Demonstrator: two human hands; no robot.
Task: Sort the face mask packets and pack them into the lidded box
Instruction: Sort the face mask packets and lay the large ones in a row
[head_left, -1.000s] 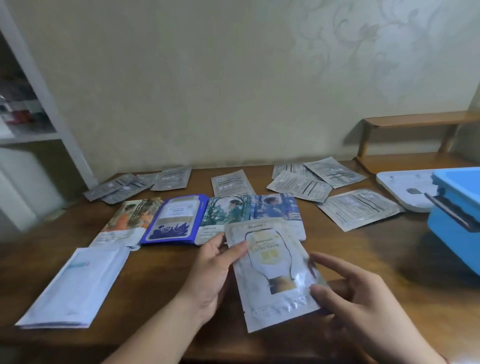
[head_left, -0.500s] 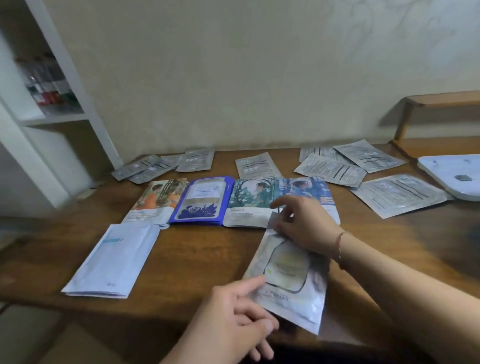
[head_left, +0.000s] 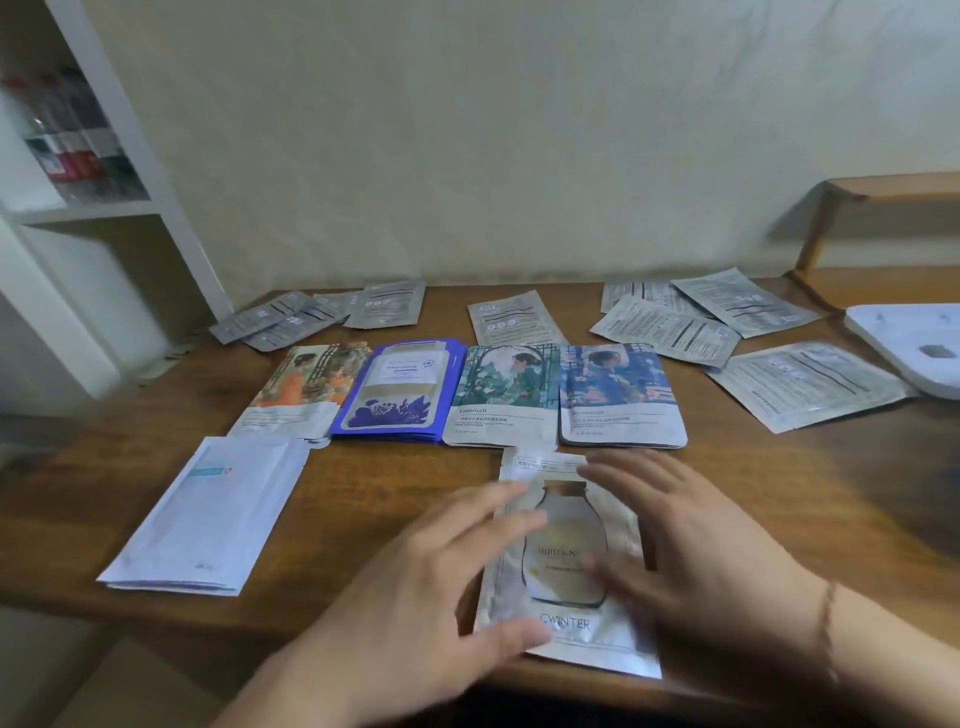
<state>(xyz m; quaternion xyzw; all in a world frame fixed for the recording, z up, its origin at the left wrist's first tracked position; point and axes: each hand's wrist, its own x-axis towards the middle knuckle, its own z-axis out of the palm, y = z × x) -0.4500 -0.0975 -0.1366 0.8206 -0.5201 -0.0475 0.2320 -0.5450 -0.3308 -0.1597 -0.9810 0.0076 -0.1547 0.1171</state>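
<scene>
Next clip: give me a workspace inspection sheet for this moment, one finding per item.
Surface: wooden table, packets spread across it.
Job's things: bottle-print packet lies at the near edge; illustrated packets sit in a row with the blue stack; white stack lies on the left; silver packets lie face down at the back. White lid sits at the right edge; no box seen.
Clutter: nothing seen.
Hands: left hand and right hand flat over the bottle-print packet, fingers straight, blurred.
Cables: nothing seen.
Surroundings: white shelf unit on the left, pale wall behind.
</scene>
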